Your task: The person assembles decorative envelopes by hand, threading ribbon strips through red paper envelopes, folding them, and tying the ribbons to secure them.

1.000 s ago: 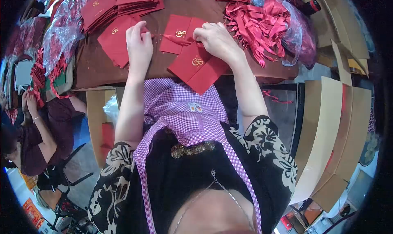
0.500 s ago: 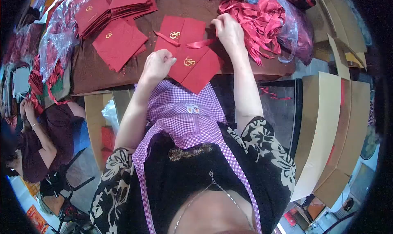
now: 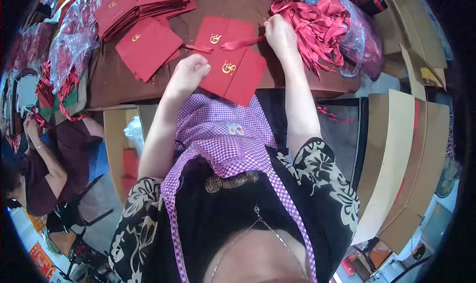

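Two flat red paper pieces with gold emblems lie one over the other in front of me: an upper one (image 3: 233,27) and a nearer, angled one (image 3: 238,80). A red ribbon (image 3: 243,42) stretches across the upper piece to my right hand (image 3: 281,36), whose fingers are pinched on its end. My left hand (image 3: 188,74) has curled fingers beside the left edge of the nearer piece; anything in them is hidden. Just above it, a short red ribbon end (image 3: 198,49) lies toward the upper piece.
Stacks of red paper pieces (image 3: 116,13) lie at the upper left, with a loose pair (image 3: 148,47) nearer. Red ribbons (image 3: 317,30) spill from a plastic bag at the right. Cardboard boxes (image 3: 384,149) stand beside the table (image 3: 106,80). Another person (image 3: 47,169) sits at the left.
The ribbon has lifted and straightened toward my right hand, its end now between the fingers. My left hand stays by the nearer piece. The whole view has shifted slightly.
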Demonstrator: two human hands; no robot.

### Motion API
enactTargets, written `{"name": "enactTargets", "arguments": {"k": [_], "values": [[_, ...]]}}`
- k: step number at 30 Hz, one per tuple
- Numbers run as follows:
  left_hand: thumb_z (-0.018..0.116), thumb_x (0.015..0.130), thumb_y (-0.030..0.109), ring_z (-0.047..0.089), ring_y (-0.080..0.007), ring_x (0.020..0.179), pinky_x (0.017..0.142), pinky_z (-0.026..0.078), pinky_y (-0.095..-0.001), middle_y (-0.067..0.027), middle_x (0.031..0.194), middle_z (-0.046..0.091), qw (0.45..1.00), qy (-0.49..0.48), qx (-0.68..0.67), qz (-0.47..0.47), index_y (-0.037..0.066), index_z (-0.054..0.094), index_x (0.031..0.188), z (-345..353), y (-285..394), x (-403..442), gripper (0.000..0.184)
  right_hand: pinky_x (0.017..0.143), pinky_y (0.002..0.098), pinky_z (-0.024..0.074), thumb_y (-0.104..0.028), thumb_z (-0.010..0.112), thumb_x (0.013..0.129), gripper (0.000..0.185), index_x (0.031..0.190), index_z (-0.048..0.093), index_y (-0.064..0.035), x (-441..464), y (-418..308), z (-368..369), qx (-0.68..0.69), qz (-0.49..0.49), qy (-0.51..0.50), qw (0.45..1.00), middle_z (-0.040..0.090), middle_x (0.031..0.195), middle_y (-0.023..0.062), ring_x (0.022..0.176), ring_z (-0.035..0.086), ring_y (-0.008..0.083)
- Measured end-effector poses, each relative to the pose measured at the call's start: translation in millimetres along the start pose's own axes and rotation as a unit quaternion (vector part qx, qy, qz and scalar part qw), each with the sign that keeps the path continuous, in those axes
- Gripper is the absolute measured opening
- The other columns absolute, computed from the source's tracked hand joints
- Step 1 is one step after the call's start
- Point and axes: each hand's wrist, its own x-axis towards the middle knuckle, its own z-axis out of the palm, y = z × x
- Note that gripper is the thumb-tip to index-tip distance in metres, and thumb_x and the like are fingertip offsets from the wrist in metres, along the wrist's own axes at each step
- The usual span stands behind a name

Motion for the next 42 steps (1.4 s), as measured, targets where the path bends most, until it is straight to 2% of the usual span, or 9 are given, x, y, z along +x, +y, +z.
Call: {"name": "enactTargets", "arguments": {"k": [5,8,10,12,15,31,34,37,42], "values": [[0.062,0.084,0.011,0.054,-0.0093,0.073,0.067,0.045,-0.0254,-0.0044,0.077,0.060,0.997,0.023,-0.067,0.010,-0.006,0.061,0.097,2.4,-7.6,18.8,0.021,0.072,0.0231,0.0470,-0.005,0.059,0.085,0.010,0.094,0.061,-0.0003,-6.7,-31.1,-35.7,0.341,0.015,-0.029,0.939,0.063,0.081,0.0015,0.078,0.059,0.0088],[0.057,0.089,0.008,0.054,-0.0099,0.078,0.071,0.044,-0.0231,-0.0042,0.085,0.061,0.984,0.029,-0.173,-0.002,-0.007,0.058,0.106,7.5,-8.7,25.5,0.023,0.073,0.0232,0.0470,-0.005,0.060,0.085,0.011,0.094,0.063,0.0000,-35.9,-64.3,-47.3,0.424,0.018,-0.141,0.894,0.063,0.083,0.0022,0.081,0.059,0.0089],[0.056,0.090,0.008,0.056,-0.0114,0.082,0.074,0.046,-0.0236,-0.0055,0.090,0.062,0.990,0.019,-0.140,-0.024,-0.007,0.057,0.110,8.9,-1.9,22.0,0.025,0.073,0.0235,0.0469,-0.005,0.061,0.084,0.009,0.091,0.064,-0.0003,-50.6,-71.4,-34.4,0.364,-0.087,-0.152,0.915,0.064,0.084,0.0032,0.080,0.059,0.0102],[0.056,0.089,0.009,0.057,-0.0118,0.085,0.076,0.047,-0.0244,-0.0072,0.093,0.063,0.984,0.037,-0.173,-0.019,-0.007,0.057,0.109,13.0,-1.0,17.8,0.026,0.076,0.0334,0.0459,-0.010,0.062,0.080,0.010,0.087,0.065,-0.0036,-63.3,-78.7,-18.9,0.281,-0.164,-0.129,0.937,0.064,0.083,0.0094,0.078,0.061,0.0224],[0.056,0.090,0.010,0.059,-0.0125,0.088,0.079,0.047,-0.0252,-0.0086,0.094,0.064,0.989,0.040,-0.144,-0.004,-0.007,0.057,0.110,13.3,-5.1,17.8,0.026,0.080,0.0358,0.0374,-0.014,0.064,0.079,0.008,0.083,0.064,-0.0073,-79.1,-92.0,-6.3,0.192,-0.153,-0.096,0.964,0.062,0.082,0.0063,0.085,0.057,0.0226],[0.059,0.087,0.012,0.060,-0.0128,0.075,0.070,0.049,-0.0283,-0.0117,0.078,0.065,0.995,0.087,-0.025,0.038,-0.006,0.061,0.102,13.9,5.7,15.2,0.023,0.070,0.0387,0.0377,-0.006,0.060,0.073,0.004,0.075,0.056,-0.0052,-79.0,-111.0,-6.9,0.033,-0.260,-0.052,0.964,0.057,0.073,0.0091,0.075,0.055,0.0257],[0.059,0.085,0.012,0.064,-0.0200,0.072,0.069,0.050,-0.0321,-0.0170,0.075,0.065,0.995,0.095,0.000,0.028,-0.004,0.063,0.097,16.9,10.9,12.1,0.020,0.069,0.0387,0.0378,-0.007,0.057,0.071,0.004,0.075,0.055,-0.0055,-79.0,-117.4,-13.0,-0.026,-0.283,-0.066,0.957,0.056,0.073,0.0090,0.074,0.055,0.0257],[0.056,0.084,0.011,0.064,-0.0375,0.086,0.076,0.050,-0.0418,-0.0236,0.087,0.064,0.990,0.117,0.059,0.056,-0.001,0.064,0.093,19.2,21.0,9.1,0.018,0.068,0.0388,0.0379,-0.007,0.056,0.069,0.006,0.074,0.055,-0.0053,-79.1,-121.3,-16.4,-0.063,-0.297,-0.066,0.951,0.057,0.072,0.0089,0.073,0.055,0.0255],[0.056,0.084,0.012,0.063,-0.0381,0.087,0.077,0.050,-0.0422,-0.0238,0.087,0.064,0.984,0.138,0.088,0.066,0.000,0.065,0.094,24.8,29.7,4.1,0.018,0.067,0.0392,0.0386,-0.008,0.057,0.068,0.007,0.074,0.055,-0.0048,-76.8,-124.0,-19.7,-0.082,-0.285,-0.095,0.950,0.058,0.072,0.0098,0.072,0.057,0.0259]]}}
